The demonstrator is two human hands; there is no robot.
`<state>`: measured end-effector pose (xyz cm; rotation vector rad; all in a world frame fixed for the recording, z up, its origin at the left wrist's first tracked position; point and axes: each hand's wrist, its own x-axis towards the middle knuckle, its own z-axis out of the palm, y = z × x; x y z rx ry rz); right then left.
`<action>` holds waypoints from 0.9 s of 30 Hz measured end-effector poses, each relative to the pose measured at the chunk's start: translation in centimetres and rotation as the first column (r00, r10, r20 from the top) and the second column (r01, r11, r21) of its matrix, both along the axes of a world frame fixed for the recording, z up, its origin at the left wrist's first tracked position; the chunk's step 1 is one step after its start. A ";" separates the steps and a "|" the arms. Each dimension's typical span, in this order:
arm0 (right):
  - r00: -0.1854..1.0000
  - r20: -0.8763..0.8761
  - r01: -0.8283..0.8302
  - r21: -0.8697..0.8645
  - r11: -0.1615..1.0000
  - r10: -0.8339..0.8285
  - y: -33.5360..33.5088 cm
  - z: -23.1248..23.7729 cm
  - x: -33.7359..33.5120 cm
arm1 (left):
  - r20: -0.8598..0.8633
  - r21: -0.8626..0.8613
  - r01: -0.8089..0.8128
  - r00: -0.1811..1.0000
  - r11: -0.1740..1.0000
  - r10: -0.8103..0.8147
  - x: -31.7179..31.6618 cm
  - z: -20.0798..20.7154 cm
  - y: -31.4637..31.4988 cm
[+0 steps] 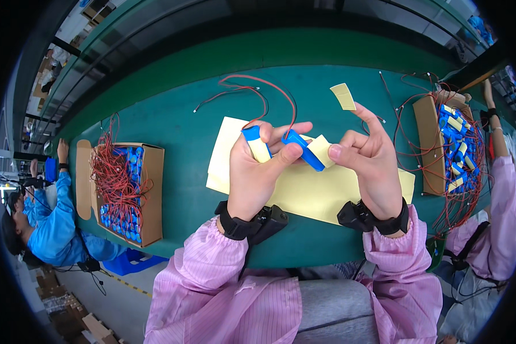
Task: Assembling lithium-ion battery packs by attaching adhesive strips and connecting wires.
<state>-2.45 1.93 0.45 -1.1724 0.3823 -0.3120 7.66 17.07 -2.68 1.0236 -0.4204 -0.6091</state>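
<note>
My left hand (pixel 247 180) is closed round two blue shrink-wrapped battery packs. One battery pack (pixel 294 139) is pinched between thumb and fingers, its red and black wires rising from its top. The other battery pack (pixel 250 135), with a pale yellow label (pixel 260 150) on its side, lies deeper in the palm. My right hand (pixel 378 169) pinches a pale yellow sticker (pixel 320 147) against the first pack. A second yellow sticker (pixel 343 97) clings to the raised right index fingertip. Beneath both hands are yellow sticker sheets (pixel 315 200).
An open cardboard box (pixel 153 198) of wired blue battery packs stands at left on the green table (pixel 186 229). Another box (pixel 429 143) at right holds packs with yellow labels, wires trailing out. Co-workers in blue (pixel 63 229) and pink (pixel 501 195) sit on either side.
</note>
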 end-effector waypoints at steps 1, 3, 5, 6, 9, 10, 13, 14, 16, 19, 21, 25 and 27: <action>1.000 -0.003 -0.001 0.001 1.000 0.001 0.1 0.0 0.0 | -0.003 0.001 -0.001 1.000 1.000 0.001 0.0 0.1 0.0; 1.000 -0.015 -0.021 -0.025 0.999 0.020 0.3 0.1 0.0 | 0.017 0.012 -0.005 1.000 1.000 0.004 0.0 0.2 0.2; 1.000 -0.017 -0.016 -0.044 0.999 0.016 0.3 -0.1 0.0 | 0.018 0.014 -0.004 1.000 1.000 0.004 0.0 0.1 0.2; 1.000 -0.014 -0.013 -0.063 0.998 0.012 0.4 -0.2 0.0 | 0.022 0.015 -0.004 1.000 1.000 0.004 0.0 0.0 0.2; 1.000 -0.018 -0.016 -0.070 0.997 0.014 0.4 0.0 0.1 | 0.049 0.008 -0.017 0.999 1.000 0.016 -0.1 0.1 0.2; 1.000 -0.019 -0.016 -0.070 0.997 0.014 0.4 -0.1 0.1 | 0.048 0.008 -0.017 0.999 1.000 0.016 -0.1 0.1 0.2; 0.999 -0.033 -0.008 -0.063 0.998 0.006 0.3 -0.4 0.1 | 0.035 0.012 -0.011 0.999 1.000 0.011 -0.2 0.1 0.1; 1.000 -0.022 0.002 -0.082 0.997 -0.004 0.3 -0.6 0.2 | 0.037 0.007 -0.008 0.999 1.000 0.007 -0.2 0.2 0.1; 1.000 -0.009 0.012 -0.103 0.995 -0.013 0.4 -0.8 0.3 | 0.038 0.000 -0.004 0.999 1.000 0.004 -0.3 0.4 0.0; 1.000 0.010 0.007 -0.167 0.986 -0.005 0.5 -0.8 0.6 | 0.069 -0.013 -0.032 0.997 0.999 0.033 -0.6 0.7 0.0; 0.999 -0.036 -0.031 -0.175 0.984 0.025 0.4 -0.5 0.8 | 0.165 -0.026 -0.065 0.984 0.998 0.068 -1.0 0.9 0.1; 0.996 -0.094 -0.028 -0.207 0.978 0.009 0.5 0.9 0.0 | 0.251 -0.050 -0.033 0.967 0.998 0.044 -1.1 0.7 -0.3; 0.997 -0.063 0.018 -0.445 0.895 -0.052 0.9 0.8 -0.4 | 0.156 -0.038 -0.062 0.986 0.997 0.067 -1.9 1.5 -0.1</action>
